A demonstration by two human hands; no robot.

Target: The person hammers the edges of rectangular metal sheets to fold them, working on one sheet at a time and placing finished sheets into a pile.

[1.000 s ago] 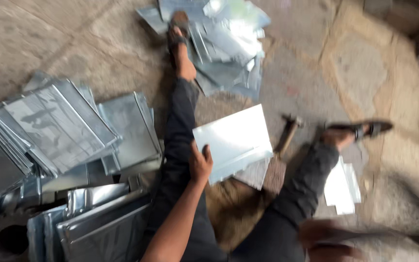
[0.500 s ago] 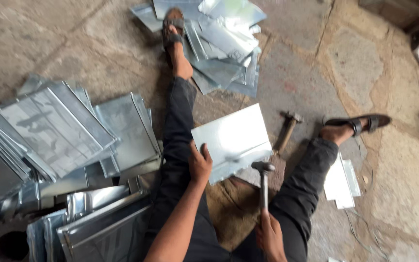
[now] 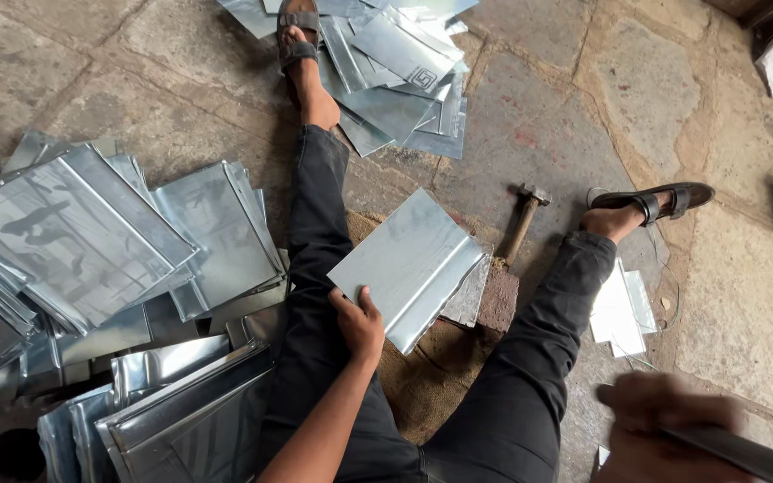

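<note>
Blurred right hand [image 3: 664,425] grips a half-cropped tool handle [image 3: 744,452]; left hand [image 3: 360,324] pins a metal sheet [image 3: 404,264].

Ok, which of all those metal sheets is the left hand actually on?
The single folded sheet lying between the legs: the left hand grips its near corner. The stacked sheets to the left lie untouched.
</note>
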